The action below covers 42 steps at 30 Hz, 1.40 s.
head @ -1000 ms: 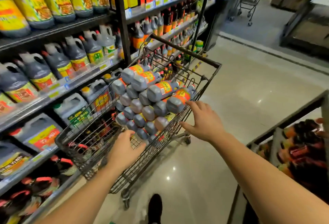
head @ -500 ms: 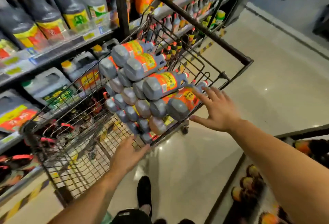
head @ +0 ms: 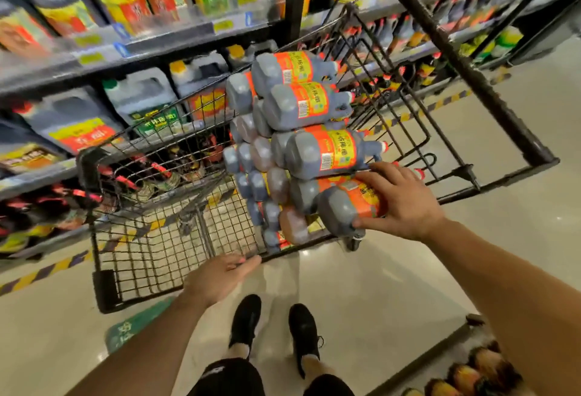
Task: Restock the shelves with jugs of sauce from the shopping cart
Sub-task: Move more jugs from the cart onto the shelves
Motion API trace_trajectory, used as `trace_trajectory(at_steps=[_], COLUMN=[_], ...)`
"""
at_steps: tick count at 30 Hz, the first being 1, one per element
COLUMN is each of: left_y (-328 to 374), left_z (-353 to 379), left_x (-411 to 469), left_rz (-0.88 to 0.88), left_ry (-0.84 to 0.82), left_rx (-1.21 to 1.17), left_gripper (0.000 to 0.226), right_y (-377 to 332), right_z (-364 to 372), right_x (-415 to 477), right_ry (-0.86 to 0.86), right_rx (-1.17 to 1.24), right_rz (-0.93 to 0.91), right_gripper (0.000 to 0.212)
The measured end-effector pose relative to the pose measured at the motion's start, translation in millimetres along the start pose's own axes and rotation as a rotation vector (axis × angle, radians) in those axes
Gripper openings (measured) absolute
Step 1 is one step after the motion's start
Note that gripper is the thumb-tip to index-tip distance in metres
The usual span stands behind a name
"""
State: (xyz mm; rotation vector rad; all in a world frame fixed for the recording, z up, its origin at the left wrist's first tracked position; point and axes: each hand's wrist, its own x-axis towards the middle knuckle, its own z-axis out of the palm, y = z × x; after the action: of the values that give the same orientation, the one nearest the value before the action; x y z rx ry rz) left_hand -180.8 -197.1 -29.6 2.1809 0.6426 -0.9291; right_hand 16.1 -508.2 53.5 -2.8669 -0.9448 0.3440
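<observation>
The jug (head: 342, 207) you are after lies on its side against the near rim of the shopping cart (head: 151, 254), base toward you, at the near bottom of the stack of jugs (head: 301, 106). Your right hand (head: 399, 203) wraps it: thumb by the base, fingers curled over the orange label. Get a firmer hold near the neck before lifting, because 1 jug lies just above it and looks likely to roll once its support goes. Draw it out toward you, not upward through the pile. Your left hand (head: 220, 276) rests flat on the same rim with fingers straight; press down there so the cart does not roll away.

The cart holds its jugs only in the handle-end half, all on their sides in several layers. The shelves (head: 176, 37) beyond the far rim carry upright dark jugs with yellow and red labels, blurred here.
</observation>
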Motion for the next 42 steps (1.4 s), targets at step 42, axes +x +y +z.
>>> trace_trajectory(at_steps=[42], left_y=[-192], left_z=[-11], left_x=[-82], left_rz=[-0.107], left_ry=[0.367], left_rx=[-0.09], left_gripper=[0.088], right_y=[-185], right_z=[73], right_x=[-34], right_ry=[0.24], right_rx=[0.252], right_rz=[-0.115], right_gripper=[0.092])
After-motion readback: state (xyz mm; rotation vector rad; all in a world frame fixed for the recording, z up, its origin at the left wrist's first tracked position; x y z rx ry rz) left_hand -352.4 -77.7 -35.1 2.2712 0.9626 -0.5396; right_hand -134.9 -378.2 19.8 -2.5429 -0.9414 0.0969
